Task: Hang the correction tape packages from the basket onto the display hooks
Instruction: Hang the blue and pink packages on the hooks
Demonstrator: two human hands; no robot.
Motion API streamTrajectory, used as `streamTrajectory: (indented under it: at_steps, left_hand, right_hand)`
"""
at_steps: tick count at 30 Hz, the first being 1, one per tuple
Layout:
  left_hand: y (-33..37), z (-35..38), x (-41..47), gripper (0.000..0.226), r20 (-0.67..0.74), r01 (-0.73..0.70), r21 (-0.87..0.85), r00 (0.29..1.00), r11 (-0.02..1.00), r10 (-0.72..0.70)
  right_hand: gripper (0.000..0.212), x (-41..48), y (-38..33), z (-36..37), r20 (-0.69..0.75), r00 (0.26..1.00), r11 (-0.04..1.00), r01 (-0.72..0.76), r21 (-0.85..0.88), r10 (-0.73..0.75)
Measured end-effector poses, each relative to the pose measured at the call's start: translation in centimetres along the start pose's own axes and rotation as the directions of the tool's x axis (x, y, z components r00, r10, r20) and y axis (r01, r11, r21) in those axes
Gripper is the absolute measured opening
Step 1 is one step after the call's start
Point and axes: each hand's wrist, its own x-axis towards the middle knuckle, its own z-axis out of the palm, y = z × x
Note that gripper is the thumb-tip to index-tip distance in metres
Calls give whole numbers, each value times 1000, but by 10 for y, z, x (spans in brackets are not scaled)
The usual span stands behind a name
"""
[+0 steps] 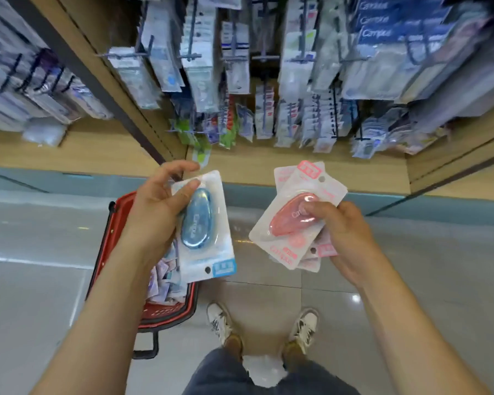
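A red basket (pixel 104 246) stands on the tiled floor (pixel 35 280) at the lower left, partly hidden under the left forearm. Inside it lies a loose heap of small packages (pixel 163 283), too blurred to name.

The left forearm rises from the bottom left corner, and the left hand (pixel 157 206) is held above the basket with its palm turned towards the right. It grips a blue correction tape package (pixel 204 229). The thumb lies across the front of the card near its upper end, the index finger stretches out above the card's top edge, and the other fingers are hidden behind it. The card is upside down, with its hang hole at the bottom.

Just to the right, apart from the blue one, is a fanned stack of pink correction tape packages (pixel 291 220), tilted to the right. The right hand (pixel 345 238) clamps them, thumb pressed on the front pink blister and fingers curled behind the cards. The right forearm comes up from the bottom right corner.

Both hands are in mid-air before the display hooks (pixel 193 57), which carry rows of hanging stationery packs. Two white shoes (pixel 220 320) stand on the floor below.
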Motion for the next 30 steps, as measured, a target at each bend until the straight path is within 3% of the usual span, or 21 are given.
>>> streamTrajectory:
  at_steps: [4,10,13,17,18,21,26,28,30]
  left_hand:
    - [41,107,-17,25,125,-144,32,982,989,139]
    - [70,248,-35,13,227,-60,-8,972,998,60]
    - [82,291,-34,16,253,-85,8,964,996,80]
    - [100,327,-20,15,267,-187,63,950,980,164]
    - [105,334,-16,15,268,-214,84,946,973,185]
    - [124,353,-4,14,241,-323,133,928,937,285]
    - [163,378,5,18,317,-295,60,912,954,262]
    - [176,382,6,28,423,-259,92,884,962,197]
    - [186,384,4,42,581,-261,142,803,955,133]
  right_hand:
    - [25,-30,-35,-78,-47,998,998,47,-46,-49]
    - [77,-59,-74,-145,-80,935,938,345,-36,-347]
    - [58,-64,-91,-161,-143,891,901,432,-19,-430]
    - [20,-60,-113,-173,-275,895,892,409,195,-350]
    - [22,-58,-121,-176,-277,895,891,410,196,-351]
    - [55,-50,-148,-182,-250,866,875,470,115,-433]
    - [55,-40,-180,-197,-324,780,807,585,78,-535]
    - [53,-41,-191,-207,-376,740,776,625,82,-557]
    - [53,-43,-204,-216,-411,697,749,660,48,-588]
